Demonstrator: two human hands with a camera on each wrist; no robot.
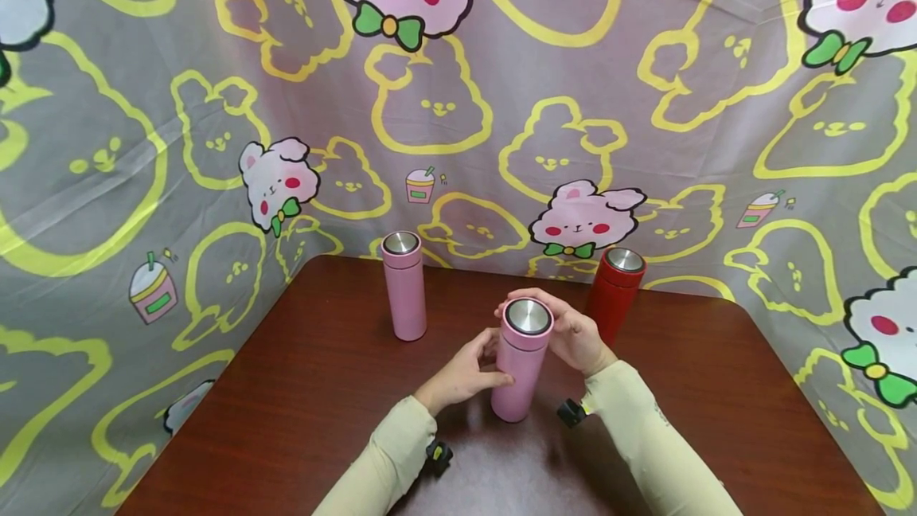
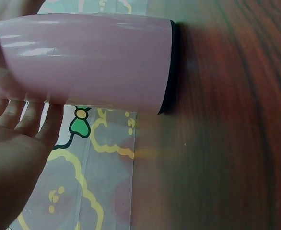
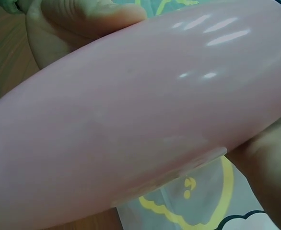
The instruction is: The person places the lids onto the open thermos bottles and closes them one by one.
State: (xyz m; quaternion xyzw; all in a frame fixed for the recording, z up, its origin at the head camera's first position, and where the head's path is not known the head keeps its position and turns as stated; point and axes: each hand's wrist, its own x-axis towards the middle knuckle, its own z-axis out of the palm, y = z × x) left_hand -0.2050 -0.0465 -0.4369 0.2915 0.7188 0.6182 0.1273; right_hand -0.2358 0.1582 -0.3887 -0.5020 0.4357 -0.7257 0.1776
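A pink thermos [image 1: 517,377] with a steel-topped lid [image 1: 528,316] stands upright near the middle of the table, between both hands. My left hand [image 1: 466,373] grips its body from the left, thumb across the front. In the left wrist view, several fingers of the left hand [image 2: 16,139] lie along the thermos [image 2: 92,62], whose black-rimmed base is right at the tabletop. My right hand [image 1: 573,333] holds the upper part from the right, its fingers passing behind the lid. Those fingers are partly hidden by the thermos.
Another pink thermos [image 1: 406,293] stands at the back left of the brown table [image 1: 301,388]. A red thermos [image 1: 616,289] is at the back right, partly behind the right hand. Patterned cloth [image 1: 444,173] hangs close along the table's back and sides.
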